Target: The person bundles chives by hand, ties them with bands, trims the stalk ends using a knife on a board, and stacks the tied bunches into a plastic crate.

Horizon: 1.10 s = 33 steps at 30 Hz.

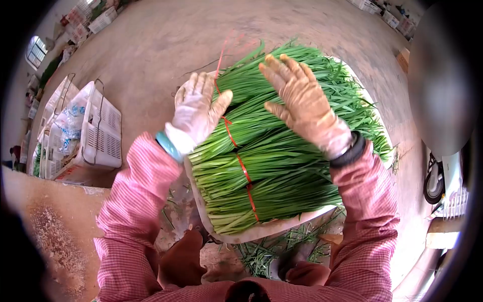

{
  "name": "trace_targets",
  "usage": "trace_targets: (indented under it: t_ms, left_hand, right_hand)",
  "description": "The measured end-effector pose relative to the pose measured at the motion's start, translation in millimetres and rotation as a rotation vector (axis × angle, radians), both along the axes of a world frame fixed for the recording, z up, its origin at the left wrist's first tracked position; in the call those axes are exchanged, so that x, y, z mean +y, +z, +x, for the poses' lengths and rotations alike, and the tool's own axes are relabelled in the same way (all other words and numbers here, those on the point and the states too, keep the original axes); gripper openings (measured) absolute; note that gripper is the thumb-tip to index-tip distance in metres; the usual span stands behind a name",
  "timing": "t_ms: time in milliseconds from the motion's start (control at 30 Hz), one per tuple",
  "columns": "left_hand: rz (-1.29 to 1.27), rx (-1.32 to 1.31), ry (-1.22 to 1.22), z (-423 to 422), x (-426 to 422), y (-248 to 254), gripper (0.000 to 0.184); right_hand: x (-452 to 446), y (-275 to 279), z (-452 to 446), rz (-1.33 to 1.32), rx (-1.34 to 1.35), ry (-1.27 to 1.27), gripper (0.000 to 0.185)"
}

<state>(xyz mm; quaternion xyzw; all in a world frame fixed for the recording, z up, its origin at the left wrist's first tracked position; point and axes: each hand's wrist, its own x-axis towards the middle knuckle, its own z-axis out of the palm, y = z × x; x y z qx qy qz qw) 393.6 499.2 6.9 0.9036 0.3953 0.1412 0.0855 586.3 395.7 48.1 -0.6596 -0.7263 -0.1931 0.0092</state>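
Bundles of long green stalks (282, 161) lie side by side in a pale, shallow container (271, 230), tied near their left ends with red bands (243, 168). My left hand (197, 108), in a whitish glove, is open over the container's upper left side, fingers extended, close to the red string (220, 63). Over the upper middle of the stalks my right hand (301, 100) is open with fingers spread, its glove stained yellow-brown. Neither hand holds anything; whether they touch the stalks I cannot tell.
White plastic crates (105, 128) with wire handles stand at the left, one holding plastic bags (74, 123). Loose green cuttings (256, 259) lie on the floor by my feet. A wheel (433, 182) shows at the right. More crates (103, 20) stand far back.
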Motion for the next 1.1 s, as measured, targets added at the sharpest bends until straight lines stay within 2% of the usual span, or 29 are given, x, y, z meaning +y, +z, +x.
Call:
trace_targets:
  t_ms: [67, 133, 200, 267, 333, 367, 400, 467, 533, 600, 667, 733, 767, 833, 867, 900, 967, 1033, 1100]
  left_hand:
    - [-0.026, 0.017, -0.037, 3.6, -38.6, -42.2, 0.074]
    - [0.201, 0.090, 0.023, 6.1, -67.4, -78.9, 0.068]
    - [0.230, 0.077, 0.028, 7.7, -64.2, -82.1, 0.067]
    - [0.250, 0.127, 0.014, 7.2, -60.8, -84.0, 0.068]
    - [0.279, 0.245, 0.057, 4.6, -62.8, -80.8, 0.068]
    - [0.304, 0.388, 0.090, 0.3, -67.7, -80.6, 0.070]
    - [0.183, 0.278, 0.087, 0.2, -79.7, -73.2, 0.072]
    - [-0.083, 0.099, -0.020, -5.4, -117.8, -61.5, 0.082]
    - [-0.079, 0.129, -0.207, -8.1, -158.0, -39.0, 0.099]
    - [-0.006, 0.292, -0.265, -2.2, -176.5, -39.0, 0.122]
    - [0.048, 0.383, -0.239, 6.7, -185.8, -49.5, 0.129]
    - [0.100, 0.390, -0.229, 18.6, -191.8, -51.3, 0.132]
    - [0.149, 0.404, -0.209, 21.0, -192.8, -50.0, 0.134]
    - [0.145, 0.397, -0.224, 26.6, -193.8, -45.8, 0.133]
    - [0.135, 0.370, -0.221, 32.4, -193.2, -44.5, 0.132]
    - [0.129, 0.312, -0.228, 33.2, -189.4, -51.8, 0.130]
    - [0.137, 0.291, -0.241, 36.2, -186.5, -58.4, 0.129]
    - [0.137, 0.279, -0.224, 28.6, -188.0, -60.6, 0.128]
    - [0.169, 0.270, -0.225, 29.5, -192.6, -57.4, 0.125]
  right_hand:
    - [-38.5, -26.4, -23.1, 0.005, 0.105, 0.087, 0.061]
    - [-53.8, -118.3, -34.6, -0.149, 0.205, 0.039, 0.060]
    - [-53.7, -114.1, -35.9, -0.098, 0.297, 0.053, 0.056]
    - [-57.0, -106.2, -41.8, -0.117, 0.276, 0.010, 0.053]
    - [-77.6, -88.6, -65.0, 0.026, 0.278, 0.053, 0.051]
    - [-104.7, -58.7, -80.3, 0.014, 0.260, 0.080, 0.054]
    - [-129.4, -51.1, -100.1, 0.023, 0.273, 0.099, 0.056]
    - [-173.8, -54.3, -140.5, 0.063, 0.332, 0.124, 0.060]
    - [-226.8, -52.0, -161.2, -0.028, 0.668, 0.207, 0.047]
    - [-259.7, -75.6, -169.4, -0.115, 0.737, 0.174, 0.047]
    - [-277.5, -100.6, -162.3, -0.197, 0.797, 0.131, 0.047]
    - [-285.4, -124.3, -150.2, -0.227, 1.029, -0.096, 0.049]
    - [-285.1, -136.8, -146.6, -0.216, 1.043, -0.105, 0.049]
    - [-280.5, -164.3, -136.3, 0.108, 1.409, -0.403, 0.058]
    - [-271.2, -195.2, -129.2, 0.117, 1.403, -0.411, 0.058]
    - [-258.3, -233.9, -125.3, 0.278, 1.670, -0.452, 0.064]
    - [-250.9, -247.1, -119.1, 0.443, 1.939, -0.489, 0.069]
    - [-241.7, -218.4, -98.4, 0.640, 1.915, -0.615, 0.076]
    - [-238.2, -197.8, -70.3, 0.765, 1.601, -0.744, 0.076]
